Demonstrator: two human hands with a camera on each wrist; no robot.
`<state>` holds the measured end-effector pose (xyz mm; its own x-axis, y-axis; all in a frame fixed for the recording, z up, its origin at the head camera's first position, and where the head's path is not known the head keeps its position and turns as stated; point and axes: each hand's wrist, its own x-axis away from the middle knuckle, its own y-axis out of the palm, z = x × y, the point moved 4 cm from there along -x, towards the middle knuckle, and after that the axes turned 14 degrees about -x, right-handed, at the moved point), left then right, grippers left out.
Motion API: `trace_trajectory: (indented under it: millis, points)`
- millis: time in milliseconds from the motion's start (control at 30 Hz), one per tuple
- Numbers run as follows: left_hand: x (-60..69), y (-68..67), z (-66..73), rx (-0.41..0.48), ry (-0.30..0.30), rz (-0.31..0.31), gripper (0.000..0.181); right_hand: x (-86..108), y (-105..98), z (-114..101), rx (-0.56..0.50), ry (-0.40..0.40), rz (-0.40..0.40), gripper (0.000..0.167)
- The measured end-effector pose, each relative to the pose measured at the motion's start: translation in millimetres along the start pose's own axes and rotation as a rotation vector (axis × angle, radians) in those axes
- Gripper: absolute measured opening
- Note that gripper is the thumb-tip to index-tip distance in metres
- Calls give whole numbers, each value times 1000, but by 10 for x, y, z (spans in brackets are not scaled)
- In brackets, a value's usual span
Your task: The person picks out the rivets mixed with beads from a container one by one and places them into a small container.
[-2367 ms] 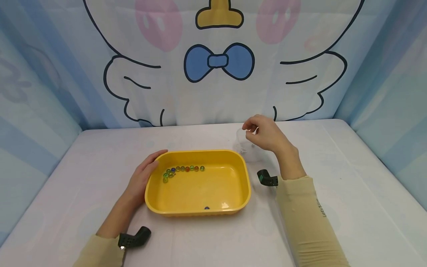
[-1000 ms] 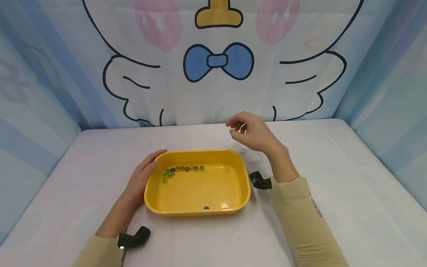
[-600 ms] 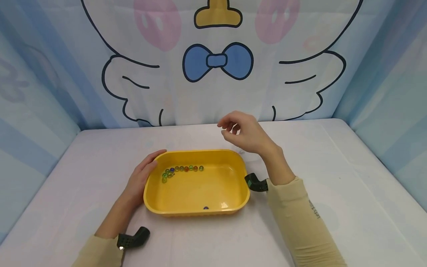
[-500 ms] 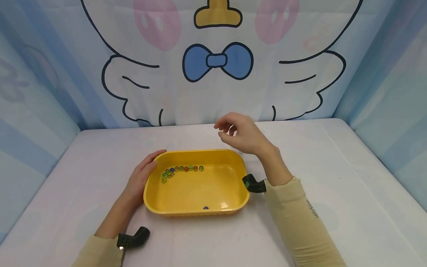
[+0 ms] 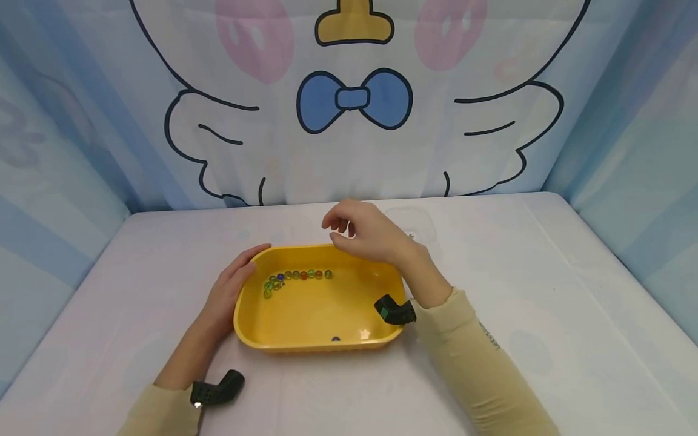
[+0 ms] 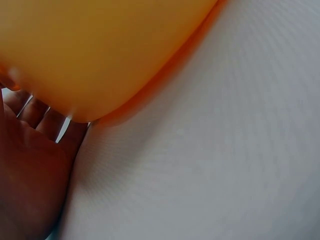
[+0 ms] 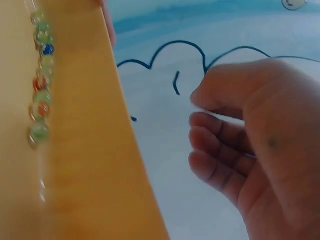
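Observation:
A yellow plastic tray (image 5: 305, 312) stands on the white-covered table. At its left end my left hand (image 5: 226, 297) grips it, the thumb at the rim and the fingers round the outside of the far corner. Several glass marbles (image 5: 303, 275) lie in a bent row along the tray's far wall and far left corner. One blue marble (image 5: 335, 339) sits apart near the front wall. My right hand (image 5: 365, 230) hovers over the far rim, fingers loosely curled. The right wrist view shows a gap between thumb and fingers, with nothing seen in it.
Behind the right wrist lies a faint see-through object (image 5: 417, 219), partly hidden, its kind unclear. A printed cloth backdrop (image 5: 354, 157) rises at the table's far edge. Cloth side walls (image 5: 54, 181) stand left and right.
My right hand has moved left and somewhat nearer, from beside the see-through object to above the tray's far rim. My left hand, the tray and the marbles stay put.

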<state>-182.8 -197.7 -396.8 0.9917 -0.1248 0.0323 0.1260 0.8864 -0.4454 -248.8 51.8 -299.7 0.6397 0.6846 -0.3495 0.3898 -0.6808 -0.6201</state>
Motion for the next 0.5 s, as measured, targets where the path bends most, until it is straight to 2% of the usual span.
trace_trajectory:
  millis: [200,500]
  points:
    - [-16,11,4,-9,8,3,49,-72,191,3,46,2,-95,17]
    - [-9,5,17,-6,4,2,50,-84,322,-19,87,17,-155,20]
